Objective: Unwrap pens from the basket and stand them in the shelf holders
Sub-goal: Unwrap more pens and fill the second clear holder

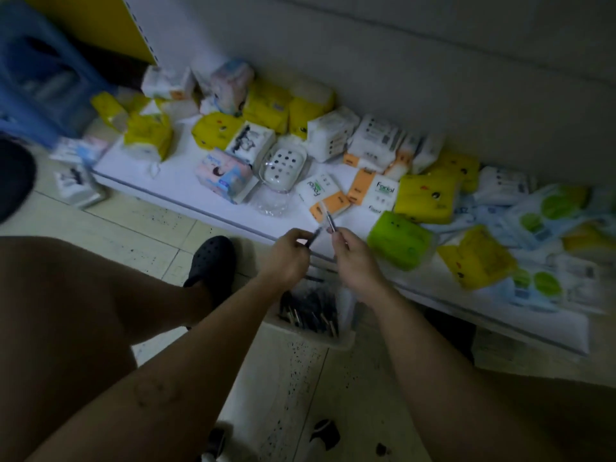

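While the pen [329, 222] sits between both hands at the middle of the frame, we judge the unwrapping to be under way, not finished. Our left hand [288, 258] pinches its lower dark end with curled fingers. Our right hand [355, 261] pinches the upper part, where a pale clear wrapper [321, 209] seems to cling (blur makes its edge hard to trace). To do this well, we would hold one end firm and draw the film off along the barrel rather than sideways. Working straight above the basket [345, 340] just below the hands means a dropped pen lands among the other pens [310, 308] there. No holders show from here, so we would need to look for them next.

Across the upper half runs a low white shelf [150, 181], strewn with tissue packs [425, 198] in yellow, white and green, and a spotted soap dish [283, 161]. Below it lies a speckled tiled floor [133, 221], with a black shoe [210, 261] left of the hands and a plain grey wall [400, 61] behind. The light is dim.
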`<control>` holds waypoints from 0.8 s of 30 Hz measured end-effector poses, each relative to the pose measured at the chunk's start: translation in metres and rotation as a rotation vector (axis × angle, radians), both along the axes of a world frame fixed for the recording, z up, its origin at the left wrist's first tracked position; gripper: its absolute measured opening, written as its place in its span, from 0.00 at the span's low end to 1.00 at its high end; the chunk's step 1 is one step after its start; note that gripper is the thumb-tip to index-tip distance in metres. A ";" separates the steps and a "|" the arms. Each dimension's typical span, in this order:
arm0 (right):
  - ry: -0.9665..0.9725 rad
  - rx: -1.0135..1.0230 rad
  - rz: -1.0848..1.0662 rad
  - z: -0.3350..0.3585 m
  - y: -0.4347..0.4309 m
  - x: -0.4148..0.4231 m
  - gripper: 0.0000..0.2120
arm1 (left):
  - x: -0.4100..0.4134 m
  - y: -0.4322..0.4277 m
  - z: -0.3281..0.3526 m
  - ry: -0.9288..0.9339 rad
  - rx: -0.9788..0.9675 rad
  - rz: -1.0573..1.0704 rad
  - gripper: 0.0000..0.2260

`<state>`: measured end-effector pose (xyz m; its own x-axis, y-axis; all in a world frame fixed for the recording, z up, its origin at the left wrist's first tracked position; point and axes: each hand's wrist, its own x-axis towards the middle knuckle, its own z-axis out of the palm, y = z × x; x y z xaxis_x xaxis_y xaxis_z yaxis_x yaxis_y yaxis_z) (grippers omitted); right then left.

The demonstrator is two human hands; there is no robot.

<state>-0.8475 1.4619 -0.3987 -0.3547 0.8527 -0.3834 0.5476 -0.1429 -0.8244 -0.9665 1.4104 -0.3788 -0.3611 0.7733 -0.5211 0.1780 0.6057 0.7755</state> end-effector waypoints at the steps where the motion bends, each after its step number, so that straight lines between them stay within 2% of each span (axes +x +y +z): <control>1: 0.049 -0.007 -0.027 0.008 0.004 0.000 0.13 | 0.001 0.005 0.009 0.029 0.047 0.015 0.08; 3: 0.161 -0.078 -0.111 0.028 0.012 0.001 0.08 | 0.002 0.013 0.026 0.104 0.133 0.008 0.08; 5: 0.185 -0.073 -0.143 0.050 0.017 0.005 0.05 | 0.004 0.017 0.043 0.148 0.186 -0.065 0.08; 7: 0.166 -0.005 -0.141 0.070 0.020 0.011 0.05 | 0.008 0.018 0.063 0.092 0.241 -0.105 0.07; 9: 0.166 0.067 -0.142 0.088 0.019 0.019 0.07 | 0.014 0.018 0.079 0.051 0.281 -0.091 0.07; 14: 0.170 0.263 -0.166 0.131 -0.001 0.039 0.09 | 0.032 0.008 0.127 0.124 0.430 -0.045 0.10; 18: 0.240 0.300 -0.169 0.159 -0.027 0.055 0.12 | 0.047 -0.010 0.162 0.191 0.596 -0.029 0.10; 24: 0.265 0.460 -0.163 0.201 -0.050 0.078 0.19 | 0.063 -0.039 0.200 0.066 0.645 -0.031 0.01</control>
<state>-0.7692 1.4118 -0.1977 -0.2377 0.9632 0.1254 0.3140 0.1984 -0.9285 -0.9034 1.3709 -0.1785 -0.3493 0.9341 0.0743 0.2479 0.0157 0.9687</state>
